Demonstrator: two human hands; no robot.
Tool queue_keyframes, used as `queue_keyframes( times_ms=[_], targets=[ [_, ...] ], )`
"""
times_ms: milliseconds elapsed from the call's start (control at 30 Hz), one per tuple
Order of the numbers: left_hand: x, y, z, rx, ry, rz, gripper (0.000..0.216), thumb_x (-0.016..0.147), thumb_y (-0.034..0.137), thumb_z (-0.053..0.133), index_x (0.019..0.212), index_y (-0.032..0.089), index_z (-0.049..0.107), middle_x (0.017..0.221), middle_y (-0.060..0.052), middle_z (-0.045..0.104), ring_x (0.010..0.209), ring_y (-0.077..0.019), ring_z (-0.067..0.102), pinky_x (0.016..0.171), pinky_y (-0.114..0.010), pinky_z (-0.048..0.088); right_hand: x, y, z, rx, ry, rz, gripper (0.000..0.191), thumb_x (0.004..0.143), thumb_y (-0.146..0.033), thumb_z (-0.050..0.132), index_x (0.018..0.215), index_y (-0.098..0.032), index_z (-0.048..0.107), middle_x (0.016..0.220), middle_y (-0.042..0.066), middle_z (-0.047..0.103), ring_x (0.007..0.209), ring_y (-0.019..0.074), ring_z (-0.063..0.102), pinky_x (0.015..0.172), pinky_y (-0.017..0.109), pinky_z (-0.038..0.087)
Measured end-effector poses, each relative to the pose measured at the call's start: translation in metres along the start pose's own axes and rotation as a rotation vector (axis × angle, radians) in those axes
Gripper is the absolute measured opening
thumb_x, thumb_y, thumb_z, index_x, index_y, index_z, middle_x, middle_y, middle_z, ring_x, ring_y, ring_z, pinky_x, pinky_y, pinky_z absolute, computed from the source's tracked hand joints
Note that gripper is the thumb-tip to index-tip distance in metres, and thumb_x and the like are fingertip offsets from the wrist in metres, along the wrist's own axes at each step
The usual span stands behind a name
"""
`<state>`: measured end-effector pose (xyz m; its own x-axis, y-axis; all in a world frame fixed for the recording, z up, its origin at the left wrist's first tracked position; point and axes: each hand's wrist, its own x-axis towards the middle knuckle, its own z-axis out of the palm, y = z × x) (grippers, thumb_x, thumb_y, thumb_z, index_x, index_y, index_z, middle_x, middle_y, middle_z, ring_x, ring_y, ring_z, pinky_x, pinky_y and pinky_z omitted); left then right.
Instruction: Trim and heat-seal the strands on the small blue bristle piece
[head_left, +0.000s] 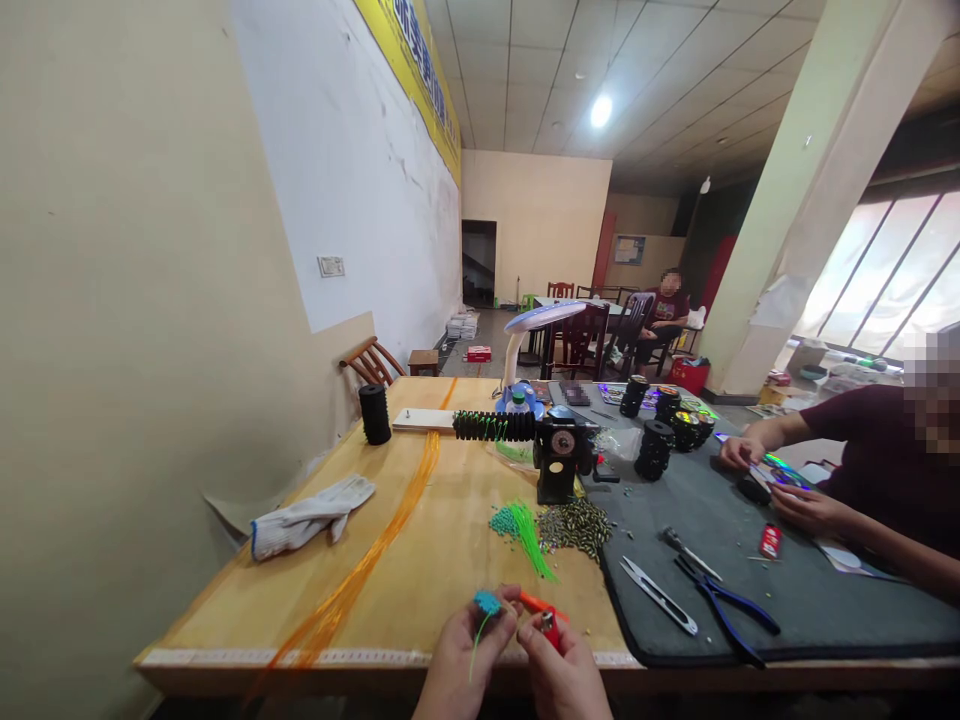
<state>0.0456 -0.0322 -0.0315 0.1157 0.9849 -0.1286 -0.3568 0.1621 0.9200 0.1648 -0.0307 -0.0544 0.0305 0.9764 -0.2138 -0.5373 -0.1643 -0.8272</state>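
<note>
Left hand (461, 655) at the near edge of the bench (225, 620): fingers (504, 622) closed on a small teal beaded piece (487, 602) trailing a green strand (477, 640). Right hand (564, 680) grips a red lighter (551, 630), metal end up (orange strip (540, 604) just beside it). Teal beads (504, 521) and green strands (529, 540) lie farther out; snips (658, 596) and blue-handled pliers (726, 610) rest on the gray mat (832, 610) to the right.

Three people are in view: the wearer, seen only as a left hand (461, 660) and a right hand (566, 680); a co-worker (877, 470) alongside; one more person (667, 310) far back. The tabletop (225, 630) carries one desk lamp (517, 350), one pair of snips (658, 595), one pair of pliers (724, 605), two red lighters (770, 541), and one teal bead cluster (487, 602).
</note>
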Motion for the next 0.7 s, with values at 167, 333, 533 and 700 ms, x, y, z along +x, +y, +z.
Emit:
queue_keyframes(
  times_ms=[167,333,533,700],
  targets=[
    [0.003,-0.006,-0.005,0.035,0.009,0.001,0.047,0.063,0.047,0.078,0.098,0.016,0.073,0.104,-0.014,0.073,0.109,-0.0319,0.060,0.097,-0.039,0.043,0.003,0.009,-0.010,-0.034,0.012,0.011,0.051,0.038,-0.052,0.085,0.056,-0.016,0.054,0.048,-0.007,0.044,0.047,0.0054,0.034,0.049,0.019,0.028],
    [-0.002,0.001,0.001,0.043,0.100,-0.024,0.050,0.060,0.050,0.078,0.097,0.017,0.074,0.095,-0.011,0.074,0.102,-0.0290,0.062,0.083,-0.031,0.046,0.002,0.007,-0.023,-0.340,0.018,-0.151,0.045,0.057,-0.057,0.073,0.066,-0.016,0.058,0.053,-0.005,0.047,0.050,0.0093,0.039,0.051,0.022,0.031],
    [-0.019,0.019,0.001,0.091,0.177,-0.052,0.042,0.062,0.049,0.077,0.090,0.017,0.074,0.078,-0.005,0.070,0.082,-0.0190,0.059,0.057,-0.020,0.037,0.004,-0.044,-0.059,-1.290,0.187,-0.582,0.027,0.085,-0.038,0.048,0.092,-0.019,0.064,0.083,0.007,0.066,0.077,0.0231,0.059,0.070,0.031,0.042],
    [-0.031,0.026,-0.020,0.078,0.208,-0.030,0.035,0.065,0.047,0.075,0.078,0.015,0.069,0.069,0.001,0.062,0.045,-0.0043,0.030,0.043,-0.020,0.017,0.026,-0.068,-0.088,-1.931,0.223,-0.739,0.024,0.088,-0.024,0.047,0.098,-0.013,0.066,0.086,0.012,0.064,0.085,0.0275,0.056,0.076,0.037,0.043]
  ],
)
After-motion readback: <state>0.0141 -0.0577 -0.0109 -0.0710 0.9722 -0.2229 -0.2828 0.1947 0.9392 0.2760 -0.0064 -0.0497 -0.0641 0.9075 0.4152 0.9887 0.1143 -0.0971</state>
